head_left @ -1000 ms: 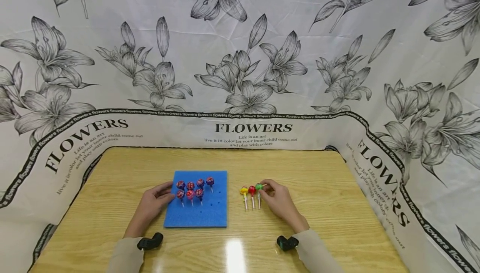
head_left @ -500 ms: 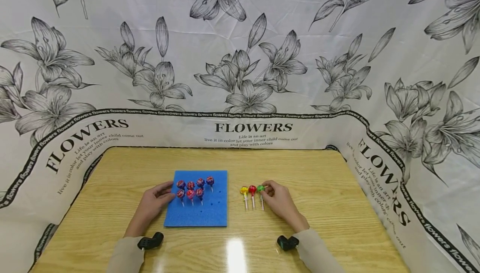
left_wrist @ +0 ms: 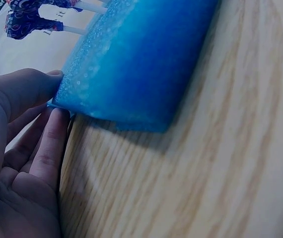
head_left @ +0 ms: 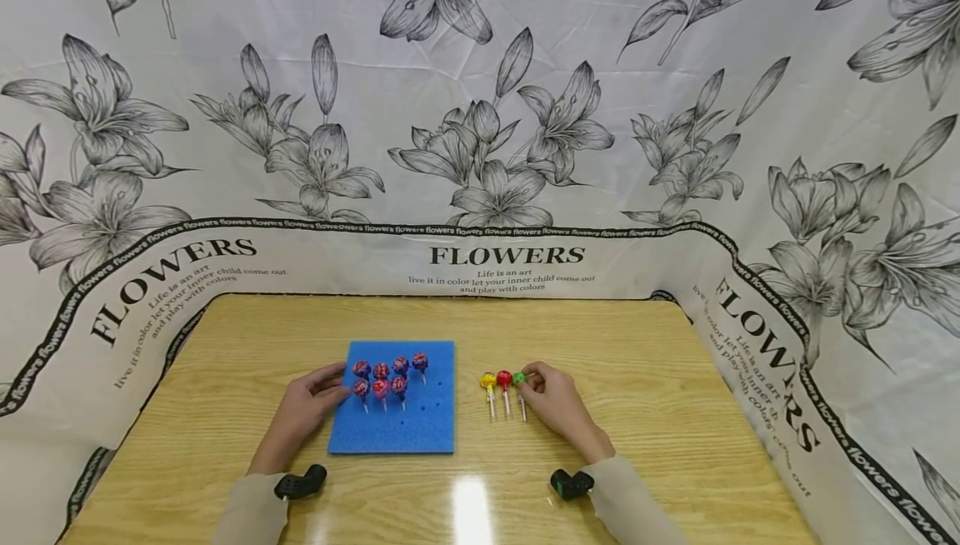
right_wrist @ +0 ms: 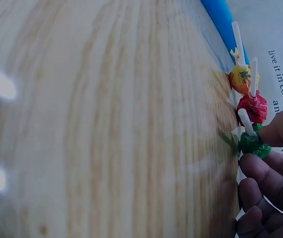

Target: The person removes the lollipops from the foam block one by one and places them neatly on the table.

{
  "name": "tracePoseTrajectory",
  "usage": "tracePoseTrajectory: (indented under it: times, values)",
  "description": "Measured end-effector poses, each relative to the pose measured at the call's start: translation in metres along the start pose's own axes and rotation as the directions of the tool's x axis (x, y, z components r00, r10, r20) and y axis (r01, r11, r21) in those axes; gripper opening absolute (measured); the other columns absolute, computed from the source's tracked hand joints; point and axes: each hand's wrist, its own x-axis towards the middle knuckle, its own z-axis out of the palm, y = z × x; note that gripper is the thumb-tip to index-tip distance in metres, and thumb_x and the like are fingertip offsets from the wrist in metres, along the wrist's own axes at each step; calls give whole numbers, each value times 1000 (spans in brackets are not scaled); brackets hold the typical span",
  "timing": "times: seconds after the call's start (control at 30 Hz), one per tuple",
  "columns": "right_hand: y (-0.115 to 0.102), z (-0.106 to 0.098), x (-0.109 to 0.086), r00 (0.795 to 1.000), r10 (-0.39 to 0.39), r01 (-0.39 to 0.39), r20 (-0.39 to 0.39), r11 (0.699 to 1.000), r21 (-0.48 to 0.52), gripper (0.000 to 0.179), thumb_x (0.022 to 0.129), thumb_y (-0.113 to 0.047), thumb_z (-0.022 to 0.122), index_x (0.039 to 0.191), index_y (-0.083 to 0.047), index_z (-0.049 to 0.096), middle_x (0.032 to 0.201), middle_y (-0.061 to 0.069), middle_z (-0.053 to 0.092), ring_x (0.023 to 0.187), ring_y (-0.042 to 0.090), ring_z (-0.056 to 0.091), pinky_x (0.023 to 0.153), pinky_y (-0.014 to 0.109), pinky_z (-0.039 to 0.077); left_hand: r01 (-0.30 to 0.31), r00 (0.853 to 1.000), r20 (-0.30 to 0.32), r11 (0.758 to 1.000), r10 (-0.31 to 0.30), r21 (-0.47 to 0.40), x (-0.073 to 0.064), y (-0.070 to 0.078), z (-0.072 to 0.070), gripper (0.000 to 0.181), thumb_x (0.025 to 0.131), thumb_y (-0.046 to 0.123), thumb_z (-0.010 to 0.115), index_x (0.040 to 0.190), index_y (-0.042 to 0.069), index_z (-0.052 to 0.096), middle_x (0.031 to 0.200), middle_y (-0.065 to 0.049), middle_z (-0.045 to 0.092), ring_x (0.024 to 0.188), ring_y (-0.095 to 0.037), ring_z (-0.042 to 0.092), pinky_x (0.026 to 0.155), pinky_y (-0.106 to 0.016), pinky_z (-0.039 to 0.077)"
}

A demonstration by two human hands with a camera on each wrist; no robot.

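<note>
My left hand (head_left: 302, 403) grips the left edge of a blue foam board (head_left: 390, 437); in the left wrist view the thumb (left_wrist: 32, 87) lies on its top edge and the fingers are against its side. Several lollipops (head_left: 381, 388) in purple, red and pink wrappers stand in the board by their sticks. To the right, my right hand (head_left: 557, 399) pinches the wrapped head of a green lollipop (right_wrist: 253, 145) between thumb and fingers. Its white stick points toward the body. Beside it, in a row, lie a red lollipop (head_left: 505, 380) and a yellow lollipop (head_left: 488, 381).
Small holes (head_left: 423, 407) show in the right and lower part of the board. The wooden table (head_left: 600, 328) reaches back to a white cloth (head_left: 360, 266) printed with flowers, which also hangs along both sides.
The green lollipop has shifted slightly under my right hand, first a little right, then slightly back left. My left hand and the board stay in place.
</note>
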Motion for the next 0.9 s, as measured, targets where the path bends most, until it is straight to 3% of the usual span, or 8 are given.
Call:
tracePoseTrajectory:
  times: [0.37, 0.57, 0.77, 0.9]
  values:
    - [0, -3, -2, 999, 33, -33, 22, 999, 5, 26, 99, -17, 67, 122, -4, 70, 87, -1, 68, 73, 9, 61, 67, 28, 51, -7, 1000, -5, 1000, 7, 8, 1, -2, 2, 52, 97, 15, 72, 146, 4, 57, 135, -20, 66, 123, -31, 64, 96, -28, 56]
    - [2, -7, 0, 999, 36, -36, 21, 999, -6, 29, 101, -19, 66, 125, -4, 69, 91, 1, 70, 77, 9, 62, 68, 29, 52, -3, 1000, -2, 1000, 3, 4, 0, -2, 2, 52, 98, 15, 72, 146, 4, 57, 136, -20, 65, 124, -32, 64, 98, -32, 56]
    - [-9, -14, 7, 1000, 14, -14, -10, 1000, -6, 33, 100, -21, 67, 128, -3, 67, 101, 5, 69, 91, 17, 66, 80, 36, 57, 4, 1000, -11, 1000, -3, 14, 1, -2, 2, 52, 98, 15, 73, 146, 4, 57, 134, -20, 66, 124, -32, 64, 97, -31, 56]
    - [-24, -15, 15, 998, -49, 49, -41, 999, 13, 38, 100, -21, 68, 132, -2, 65, 113, 13, 69, 103, 28, 67, 89, 46, 57, 5, 1000, -7, 1000, -5, 8, 1, -2, 1, 52, 98, 15, 72, 146, 3, 57, 134, -20, 66, 124, -32, 64, 97, -30, 56]
